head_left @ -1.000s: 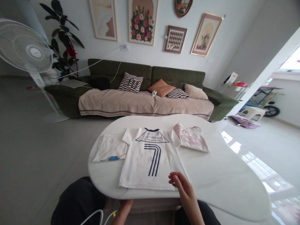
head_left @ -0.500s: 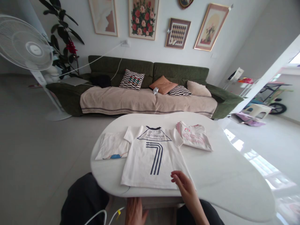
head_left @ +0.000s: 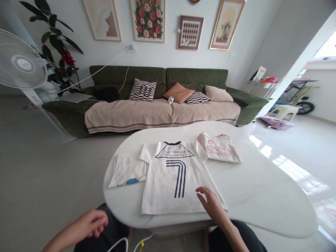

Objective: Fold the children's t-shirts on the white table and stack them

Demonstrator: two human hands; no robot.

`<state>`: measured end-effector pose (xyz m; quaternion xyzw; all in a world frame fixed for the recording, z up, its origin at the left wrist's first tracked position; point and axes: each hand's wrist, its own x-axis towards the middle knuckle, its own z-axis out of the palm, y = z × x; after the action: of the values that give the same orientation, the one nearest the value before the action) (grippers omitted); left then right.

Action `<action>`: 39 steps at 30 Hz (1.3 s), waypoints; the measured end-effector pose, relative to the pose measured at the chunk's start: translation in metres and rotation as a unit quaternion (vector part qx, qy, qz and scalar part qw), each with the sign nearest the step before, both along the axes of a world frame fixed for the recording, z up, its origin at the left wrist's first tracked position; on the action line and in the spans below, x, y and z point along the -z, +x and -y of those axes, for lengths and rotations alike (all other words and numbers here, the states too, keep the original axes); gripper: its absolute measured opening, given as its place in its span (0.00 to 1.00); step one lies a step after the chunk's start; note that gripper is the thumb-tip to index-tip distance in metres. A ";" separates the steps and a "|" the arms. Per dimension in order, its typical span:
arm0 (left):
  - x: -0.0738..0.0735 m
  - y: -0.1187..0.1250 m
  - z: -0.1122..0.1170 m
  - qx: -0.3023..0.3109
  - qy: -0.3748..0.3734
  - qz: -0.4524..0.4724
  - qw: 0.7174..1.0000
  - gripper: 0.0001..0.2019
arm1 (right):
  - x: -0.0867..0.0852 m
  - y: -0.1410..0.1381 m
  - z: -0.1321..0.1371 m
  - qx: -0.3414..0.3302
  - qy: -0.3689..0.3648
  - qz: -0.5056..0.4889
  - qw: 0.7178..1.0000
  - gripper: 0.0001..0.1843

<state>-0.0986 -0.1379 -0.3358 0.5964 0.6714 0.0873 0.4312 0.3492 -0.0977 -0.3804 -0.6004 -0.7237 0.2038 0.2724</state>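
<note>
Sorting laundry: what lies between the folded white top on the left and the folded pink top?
The head view shows the number 7 shirt spread flat between the folded white top and the folded pink top.

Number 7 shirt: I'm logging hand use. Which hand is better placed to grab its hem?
Probably the right: the right hand is at the lower right hem of the shirt, while the left hand hangs below the table, off the cloth.

Large navy striped "7" on the white T-shirt (head_left: 173, 178) by the tabletop's (head_left: 262, 196) front edge. Above it, "…zhizaojia" inside a triangle, first letters unclear. Smaller line beneath illegible.
</note>
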 end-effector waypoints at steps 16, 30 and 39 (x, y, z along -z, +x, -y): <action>0.031 0.098 -0.145 0.375 0.267 -0.134 0.878 0.12 | 0.045 0.029 0.002 0.052 -0.025 0.225 0.973 0.25; 0.057 0.084 -0.301 0.062 0.268 -0.159 0.948 0.20 | 0.076 -0.211 0.010 -0.025 0.039 0.151 0.987 0.09; 0.037 0.083 -0.322 -0.042 0.241 -0.052 0.968 0.08 | -0.009 -0.153 0.007 0.013 0.054 -0.087 0.995 0.12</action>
<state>-0.0159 0.1844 -0.3729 0.6576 0.6766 0.2332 0.2354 0.1960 -0.1048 -0.3709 -0.5740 -0.6993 0.2128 0.3690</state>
